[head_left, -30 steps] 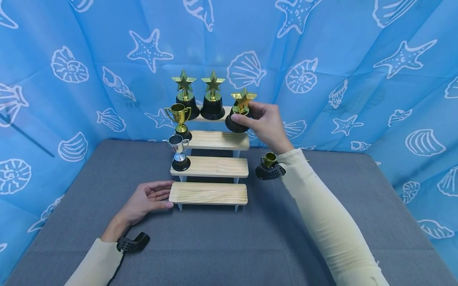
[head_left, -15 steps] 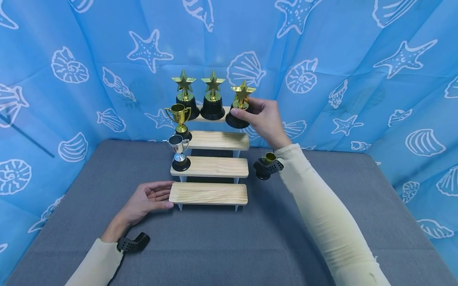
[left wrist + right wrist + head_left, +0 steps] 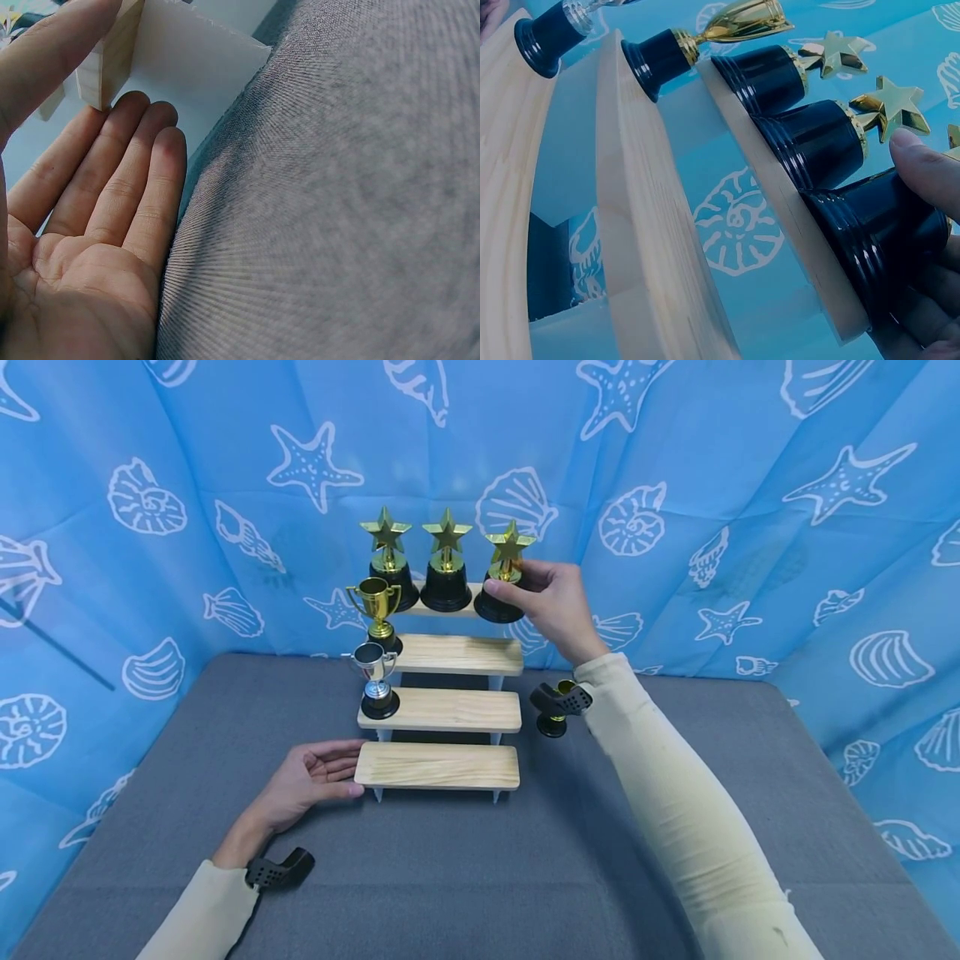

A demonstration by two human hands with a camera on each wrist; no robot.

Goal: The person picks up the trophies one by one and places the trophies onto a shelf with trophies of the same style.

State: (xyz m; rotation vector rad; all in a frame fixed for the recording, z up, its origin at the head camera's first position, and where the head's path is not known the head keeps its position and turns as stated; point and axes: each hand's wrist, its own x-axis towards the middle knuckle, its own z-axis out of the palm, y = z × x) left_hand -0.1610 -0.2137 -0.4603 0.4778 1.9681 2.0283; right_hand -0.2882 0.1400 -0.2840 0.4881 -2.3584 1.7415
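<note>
Left hand (image 3: 90, 247) palm-up on grey cloth (image 3: 337, 210), fingers (image 3: 154, 195) beside wooden shelf end (image 3: 109, 60)

The person's right hand (image 3: 553, 603) covers the right side of the gold star trophy's black round base (image 3: 495, 607). Behind the cream right sleeve (image 3: 660, 785), a small gold cup trophy (image 3: 557, 717) shows only stem and foot. The left wrist view cuts off the pale wooden stepped stand (image 3: 112, 56).
</note>
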